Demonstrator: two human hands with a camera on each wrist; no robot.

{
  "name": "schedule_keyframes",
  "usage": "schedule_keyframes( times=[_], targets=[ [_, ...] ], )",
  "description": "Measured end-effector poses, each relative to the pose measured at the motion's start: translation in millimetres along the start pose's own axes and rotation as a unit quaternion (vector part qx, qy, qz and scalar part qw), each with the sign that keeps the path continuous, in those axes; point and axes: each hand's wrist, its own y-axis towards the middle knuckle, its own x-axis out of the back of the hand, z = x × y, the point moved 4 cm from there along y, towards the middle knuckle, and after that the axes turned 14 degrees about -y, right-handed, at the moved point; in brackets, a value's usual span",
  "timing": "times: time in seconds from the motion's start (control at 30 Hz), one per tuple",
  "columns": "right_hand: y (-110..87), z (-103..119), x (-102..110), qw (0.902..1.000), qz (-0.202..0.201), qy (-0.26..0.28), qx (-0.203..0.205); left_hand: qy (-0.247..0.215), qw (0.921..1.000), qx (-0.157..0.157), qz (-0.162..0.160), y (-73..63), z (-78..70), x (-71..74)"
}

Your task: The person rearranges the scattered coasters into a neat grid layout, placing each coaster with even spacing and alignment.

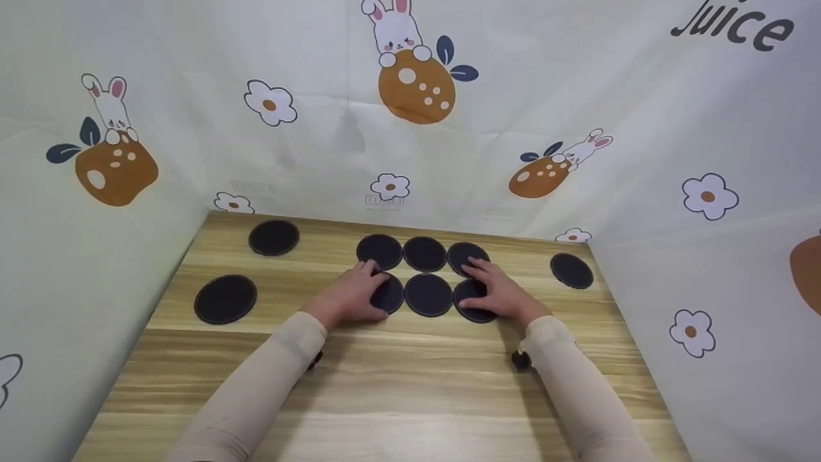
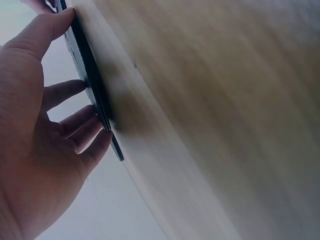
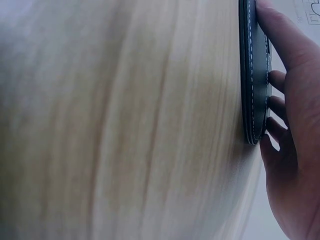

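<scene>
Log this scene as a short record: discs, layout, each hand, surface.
Black discs: nine
Layout: central group of six in two rows of three; left pair; lone right disc
Left hand: touches the central group's near-left disc
Right hand: spreads over its near-right disc and part of the disc behind it
Surface: wood-grain table

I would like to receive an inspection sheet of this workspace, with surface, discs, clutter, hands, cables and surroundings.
Surface: wood-grain tabletop.
Job's things: six black discs in two rows of three; two more discs further left, one outlying disc further right.
Clutter: nothing seen.
Hands: left hand touches the lower left grid disc; right hand touches the lower right grid disc.
Cables: nothing seen.
Surroundings: pale patterned sheeting behind and at both sides.
</scene>
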Motion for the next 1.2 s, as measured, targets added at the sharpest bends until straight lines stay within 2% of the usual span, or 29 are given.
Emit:
schedule_keyframes(
  times=[0.33, 0.73, 0.97, 1.2],
  targets=[
    [-0.7, 1.5, 1.5, 1.0000, -0.002, -0.006, 0.005, 0.009, 0.9999, -0.008, 0.001, -1.2, -0.7, 0.4],
    [0.0, -0.8, 0.4, 1.0000, 0.005, -0.006, -0.005, -0.013, 0.9996, -0.013, -0.021, -8.1, 1.7, 8.2],
    [-0.6, 0.2, 0.9, 1.0000, 0.002, -0.005, 0.003, -0.084, 0.9960, 0.003, -0.032, -21.1, 9.9, 15.8],
    [0.4, 0.7, 0.5, 1.0000, -0.005, 0.002, 0.006, -0.116, 0.9902, 0.010, -0.077, -45.9, 32.0, 36.1]
  ],
)
